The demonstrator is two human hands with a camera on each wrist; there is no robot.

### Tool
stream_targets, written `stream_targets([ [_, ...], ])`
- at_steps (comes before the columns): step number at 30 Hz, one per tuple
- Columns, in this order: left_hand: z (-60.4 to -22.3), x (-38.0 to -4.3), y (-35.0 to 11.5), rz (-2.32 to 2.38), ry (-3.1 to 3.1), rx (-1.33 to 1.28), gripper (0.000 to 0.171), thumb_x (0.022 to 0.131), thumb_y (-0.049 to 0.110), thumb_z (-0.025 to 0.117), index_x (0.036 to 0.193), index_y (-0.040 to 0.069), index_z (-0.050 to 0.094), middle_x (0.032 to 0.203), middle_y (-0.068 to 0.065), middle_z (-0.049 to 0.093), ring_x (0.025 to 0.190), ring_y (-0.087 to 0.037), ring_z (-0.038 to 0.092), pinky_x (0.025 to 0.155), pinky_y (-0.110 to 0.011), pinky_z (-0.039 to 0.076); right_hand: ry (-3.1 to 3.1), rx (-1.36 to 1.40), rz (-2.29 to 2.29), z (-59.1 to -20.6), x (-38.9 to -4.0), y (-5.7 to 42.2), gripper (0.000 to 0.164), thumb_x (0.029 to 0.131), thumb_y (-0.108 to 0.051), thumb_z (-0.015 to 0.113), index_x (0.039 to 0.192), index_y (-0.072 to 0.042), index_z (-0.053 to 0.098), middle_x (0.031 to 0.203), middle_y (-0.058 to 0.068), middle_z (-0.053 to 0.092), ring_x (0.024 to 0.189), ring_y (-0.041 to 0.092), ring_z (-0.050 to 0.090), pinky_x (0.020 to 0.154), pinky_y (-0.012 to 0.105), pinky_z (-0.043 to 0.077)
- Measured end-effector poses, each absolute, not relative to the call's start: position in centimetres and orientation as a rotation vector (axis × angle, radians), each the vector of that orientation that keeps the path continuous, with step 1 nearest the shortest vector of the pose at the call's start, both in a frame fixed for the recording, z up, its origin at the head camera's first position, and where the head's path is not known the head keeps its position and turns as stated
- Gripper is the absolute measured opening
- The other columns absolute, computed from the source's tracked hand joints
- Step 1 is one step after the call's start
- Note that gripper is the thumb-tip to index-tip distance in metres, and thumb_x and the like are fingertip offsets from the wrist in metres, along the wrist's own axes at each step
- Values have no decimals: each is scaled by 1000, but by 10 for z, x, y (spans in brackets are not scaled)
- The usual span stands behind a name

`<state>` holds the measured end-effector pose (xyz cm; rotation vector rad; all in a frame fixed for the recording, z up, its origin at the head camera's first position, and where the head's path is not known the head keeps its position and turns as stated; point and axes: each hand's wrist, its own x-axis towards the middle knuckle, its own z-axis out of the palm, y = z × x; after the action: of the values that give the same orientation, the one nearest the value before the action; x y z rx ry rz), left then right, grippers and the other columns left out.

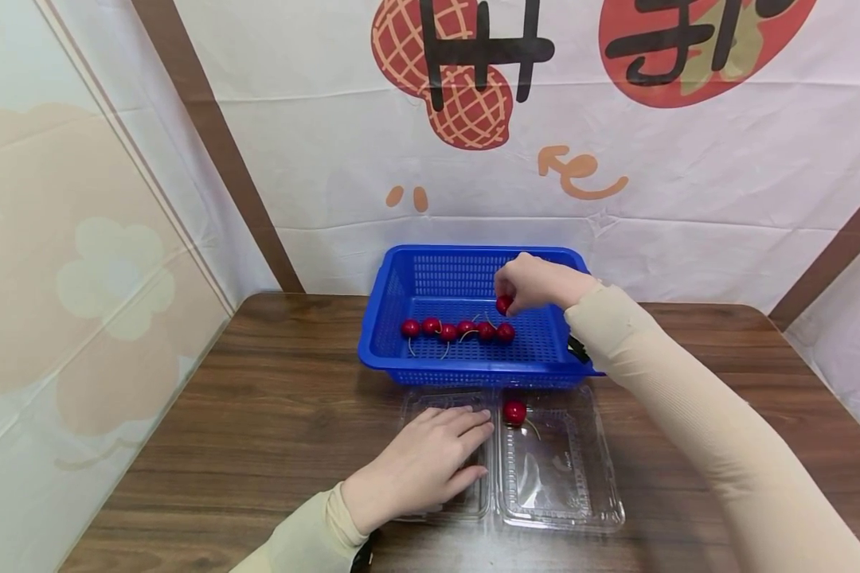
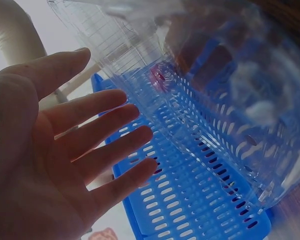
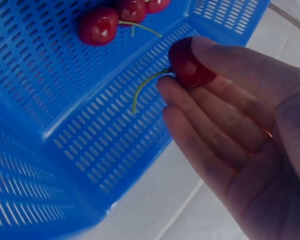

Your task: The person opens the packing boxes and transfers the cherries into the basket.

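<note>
Between thumb and fingers my right hand pinches a red cherry with a thin green stem, held over the blue basket. Several more cherries lie in a loose row on the basket floor. My left hand rests with straight, spread fingers on the left half of a clear plastic clamshell box. In the left wrist view that palm and its fingers show plainly, with nothing gripped. A single cherry with its stem sits in the upper left corner of the box's right half.
The basket stands at the back of the brown wooden table, its near side right behind the clamshell box. A white printed curtain hangs behind the table. My right forearm reaches across the table's right side.
</note>
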<state>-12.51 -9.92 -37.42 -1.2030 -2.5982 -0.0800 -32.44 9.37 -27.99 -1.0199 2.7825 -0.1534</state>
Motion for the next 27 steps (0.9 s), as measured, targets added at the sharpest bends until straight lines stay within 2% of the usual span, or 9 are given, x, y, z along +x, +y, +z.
stream_targets([
  [18,-375,-125,-98,-80,-2572,-1200,46,86,41,56,122,12,60,127,-4,59,117,-23,51,89,-44,48,2730,-797,-112,-294,-337,99,26,72,-10,76,97,-10,68,93,7,67,83,22,60,78,41,54],
  [27,-375,-125,-99,-87,-2581,-1202,47,86,41,56,123,12,60,128,-4,58,117,-23,50,89,-47,48,2713,-761,-39,-304,-345,101,24,70,-9,76,92,-10,67,93,7,66,81,20,58,74,37,54],
])
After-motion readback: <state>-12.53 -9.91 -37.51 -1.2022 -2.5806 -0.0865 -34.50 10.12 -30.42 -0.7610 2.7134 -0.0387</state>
